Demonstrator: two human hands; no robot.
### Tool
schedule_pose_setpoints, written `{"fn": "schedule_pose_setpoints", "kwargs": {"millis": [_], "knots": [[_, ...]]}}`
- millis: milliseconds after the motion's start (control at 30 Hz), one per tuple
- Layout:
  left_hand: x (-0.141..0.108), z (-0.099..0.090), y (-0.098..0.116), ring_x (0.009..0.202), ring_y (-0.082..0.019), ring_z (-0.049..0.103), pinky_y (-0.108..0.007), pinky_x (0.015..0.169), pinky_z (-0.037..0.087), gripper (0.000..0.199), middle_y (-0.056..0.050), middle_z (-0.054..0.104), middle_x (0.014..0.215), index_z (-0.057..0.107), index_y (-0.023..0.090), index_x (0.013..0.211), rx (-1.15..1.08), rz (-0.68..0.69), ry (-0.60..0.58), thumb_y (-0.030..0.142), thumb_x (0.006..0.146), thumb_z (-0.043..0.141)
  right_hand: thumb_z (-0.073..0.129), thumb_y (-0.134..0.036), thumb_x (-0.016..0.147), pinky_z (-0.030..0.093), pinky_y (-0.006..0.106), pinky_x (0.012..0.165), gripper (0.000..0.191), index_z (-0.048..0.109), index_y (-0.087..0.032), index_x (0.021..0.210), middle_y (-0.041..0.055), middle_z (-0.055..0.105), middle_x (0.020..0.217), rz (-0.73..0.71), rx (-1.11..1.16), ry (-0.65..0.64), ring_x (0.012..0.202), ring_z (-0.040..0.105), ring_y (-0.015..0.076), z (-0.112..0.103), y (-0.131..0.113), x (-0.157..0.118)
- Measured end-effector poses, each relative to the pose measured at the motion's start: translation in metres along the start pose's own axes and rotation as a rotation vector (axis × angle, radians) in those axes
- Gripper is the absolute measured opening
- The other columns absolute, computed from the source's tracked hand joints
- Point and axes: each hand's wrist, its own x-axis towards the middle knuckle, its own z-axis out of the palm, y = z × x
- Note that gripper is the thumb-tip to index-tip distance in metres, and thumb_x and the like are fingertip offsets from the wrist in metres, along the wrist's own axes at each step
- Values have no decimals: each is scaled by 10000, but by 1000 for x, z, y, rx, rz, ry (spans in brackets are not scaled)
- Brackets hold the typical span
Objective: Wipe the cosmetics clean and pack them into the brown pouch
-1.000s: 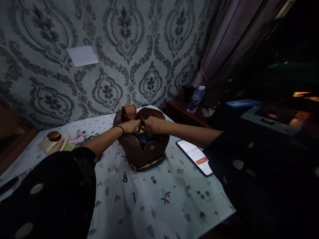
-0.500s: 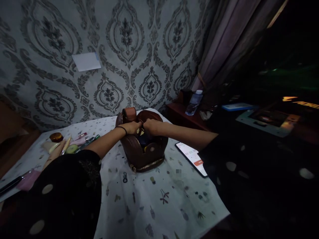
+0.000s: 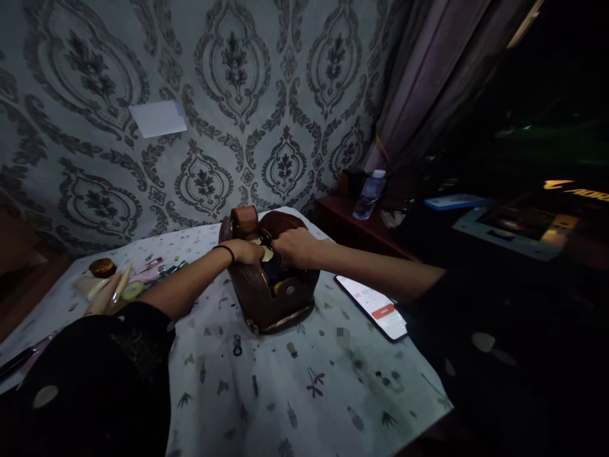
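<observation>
Beyond the fingers (image 3: pixel 281 244) rises a pale grey wall (image 3: pixel 257 149) with dark ornate medallions, and a purplish curtain (image 3: pixel 419 89) hangs past them to the right. A printed white cover (image 3: pixel 266 412) spreads beneath them, with reddish-brown furniture (image 3: pixel 335 219) behind it on their right. The room is dim, nearly black far right of them.

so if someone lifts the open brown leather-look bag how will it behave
The brown leather-look bag would probably flex yet hold shape, as its walls stand up around the opening. It may carry extra weight, since a gold-coloured piece shows inside. It seems unlikely to roll, given its squat, upright stance.
</observation>
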Motion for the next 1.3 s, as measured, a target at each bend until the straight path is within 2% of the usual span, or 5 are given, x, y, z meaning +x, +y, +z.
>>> {"fn": "schedule_pose_setpoints", "kwargs": {"millis": [100,400,767,933,1300], "knots": [[-2,0,6,689,-199,661,-246,629,479,487,-69,736,769,747,165,813,9,-33,-80,633,679,723,647,-291,853,530,361,831,341,695,-126,1148,204,724,1083,5,14,17,1102,670,335,3,0,2],[-8,7,15,887,-296,689,-319,747,512,566,-158,736,962,711,139,975,101,-22,-6,648,729,691,559,-325,901,532,360,867,367,695,-124,1176,216,700,1159,109,172,-13,1131,658,328,0,3,14],[2,18,7,808,-224,666,-260,672,479,291,-96,736,911,722,129,901,53,115,97,382,758,719,661,-326,805,544,293,808,415,703,-154,1181,189,698,1189,236,327,-54,1085,683,322,7,8,26],[3,21,5,826,-241,685,-279,675,490,148,-115,734,941,735,160,883,123,53,141,235,778,665,651,-267,808,538,287,802,385,701,-147,1170,185,699,1184,206,294,-64,1083,682,319,9,10,26],[7,21,4,1055,-278,662,-305,858,506,463,-125,715,1124,642,214,1165,212,218,163,331,735,771,706,-262,768,532,273,813,413,710,-97,1146,203,721,1117,179,243,-113,1042,700,299,8,12,32]]}}
